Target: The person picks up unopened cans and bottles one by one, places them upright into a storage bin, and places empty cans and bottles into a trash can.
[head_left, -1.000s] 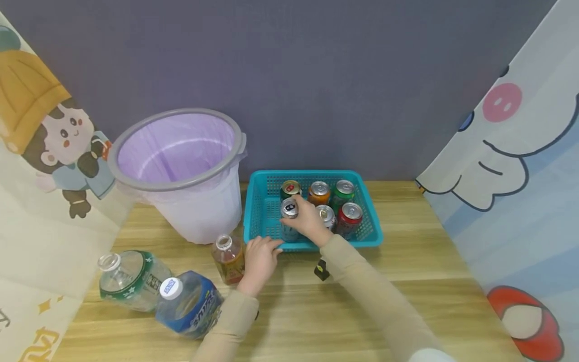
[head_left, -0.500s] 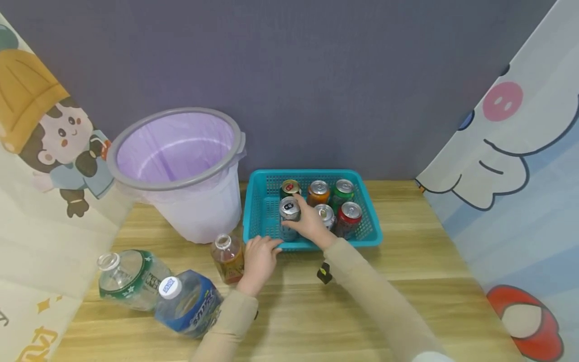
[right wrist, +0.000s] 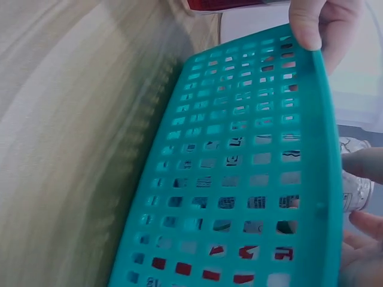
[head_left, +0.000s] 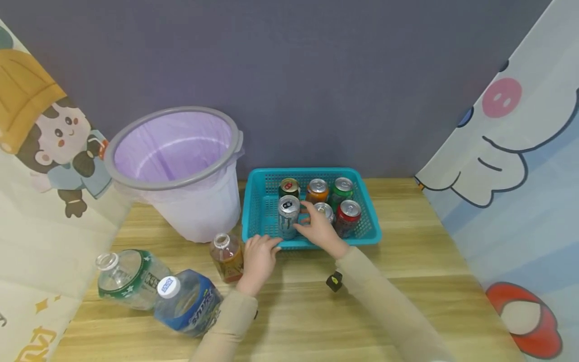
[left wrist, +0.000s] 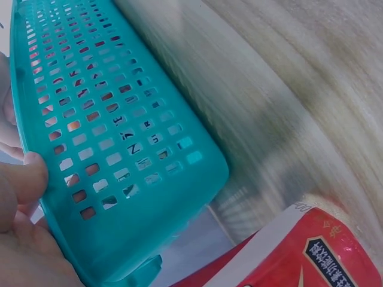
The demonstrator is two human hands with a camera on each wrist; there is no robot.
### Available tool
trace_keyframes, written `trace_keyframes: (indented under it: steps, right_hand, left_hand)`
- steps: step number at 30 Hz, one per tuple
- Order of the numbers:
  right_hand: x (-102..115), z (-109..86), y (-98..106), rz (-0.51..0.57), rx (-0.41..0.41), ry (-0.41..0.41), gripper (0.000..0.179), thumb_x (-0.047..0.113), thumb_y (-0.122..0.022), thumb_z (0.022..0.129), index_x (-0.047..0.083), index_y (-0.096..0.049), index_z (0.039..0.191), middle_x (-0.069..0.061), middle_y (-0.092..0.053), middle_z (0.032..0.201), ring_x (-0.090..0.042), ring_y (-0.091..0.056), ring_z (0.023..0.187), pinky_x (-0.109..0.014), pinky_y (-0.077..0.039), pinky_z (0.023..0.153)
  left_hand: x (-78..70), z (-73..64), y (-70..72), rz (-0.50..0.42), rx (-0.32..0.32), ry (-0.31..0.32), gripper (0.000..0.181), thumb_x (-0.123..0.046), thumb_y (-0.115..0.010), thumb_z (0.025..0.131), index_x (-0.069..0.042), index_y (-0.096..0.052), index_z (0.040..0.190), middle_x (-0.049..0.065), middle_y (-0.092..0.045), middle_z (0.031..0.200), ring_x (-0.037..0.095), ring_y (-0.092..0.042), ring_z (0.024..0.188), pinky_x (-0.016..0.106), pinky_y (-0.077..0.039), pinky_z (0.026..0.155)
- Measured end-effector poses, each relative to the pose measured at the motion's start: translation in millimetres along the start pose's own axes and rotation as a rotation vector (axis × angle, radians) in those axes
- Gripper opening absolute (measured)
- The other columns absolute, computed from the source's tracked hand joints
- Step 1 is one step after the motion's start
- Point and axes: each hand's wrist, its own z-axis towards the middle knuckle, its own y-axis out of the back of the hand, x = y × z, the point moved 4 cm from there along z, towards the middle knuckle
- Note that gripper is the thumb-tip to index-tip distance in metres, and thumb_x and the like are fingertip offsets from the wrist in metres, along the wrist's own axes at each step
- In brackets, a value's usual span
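Observation:
My left hand (head_left: 260,259) grips the near-left rim of a teal plastic basket (head_left: 261,203); in the left wrist view its thumb (left wrist: 31,178) lies over the outer side of the rim. A silver drink can (head_left: 288,221) stands upright inside, behind the near wall. Just right of that can is my right hand (head_left: 318,229), its thumb and fingers parted and holding nothing. Beyond it stand a white-topped can (head_left: 323,210), a red can (head_left: 348,218), an orange can (head_left: 317,191), a green can (head_left: 342,190) and a dark can (head_left: 289,188).
A bin (head_left: 203,211) with a purple liner stands left of the basket. An amber-coloured bottle (head_left: 228,261) is beside my left hand. Two big clear bottles, one green-banded (head_left: 131,281) and one blue-labelled (head_left: 190,301), lie tilted at front left. A grey wall (head_left: 339,90) closes the back.
My right hand has let go of the silver can and drawn back to the right. The can stays in the basket's front row. My left hand keeps its place on the rim.

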Motion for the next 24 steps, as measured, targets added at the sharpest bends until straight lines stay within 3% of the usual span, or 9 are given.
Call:
trace_keyframes:
  steps: [9, 17, 24]
  right_hand:
    - [-9, -15.9, 5, -0.012, -0.035, 0.054, 0.027, 0.008, -0.065, 0.087, -0.003, -0.061, 0.112, -0.020, -0.066, 0.108, -0.026, -0.067, 0.085, -0.036, -0.055, 0.073]
    - [-12, -24.5, 3, -0.025, -0.055, 0.153, 0.015, 0.007, -0.066, 0.087, 0.000, -0.067, 0.100, -0.012, -0.070, 0.094, -0.021, -0.067, 0.078, -0.032, -0.055, 0.070]
    - [-13, -28.2, 4, -0.041, -0.045, 0.172, 0.012, 0.006, -0.066, 0.086, 0.001, -0.068, 0.097, -0.010, -0.070, 0.089, -0.019, -0.066, 0.074, -0.027, -0.052, 0.065]
  left_hand:
    - [0.6, 0.3, 1.2, -0.019, 0.014, -0.009, 0.021, -0.014, -0.072, 0.080, -0.015, -0.074, 0.101, 0.002, -0.067, 0.083, 0.019, -0.052, 0.076, 0.036, -0.040, 0.079]
    - [3.4, -1.0, 5.3, -0.067, 0.048, -0.014, 0.027, -0.014, -0.073, 0.081, -0.012, -0.072, 0.108, 0.006, -0.069, 0.092, 0.022, -0.057, 0.084, 0.040, -0.041, 0.083]
    - [4.0, -7.2, 8.5, -0.278, 0.029, 0.000, 0.023, -0.007, -0.070, 0.084, -0.004, -0.071, 0.106, 0.011, -0.068, 0.104, 0.029, -0.060, 0.098, 0.046, -0.040, 0.092]
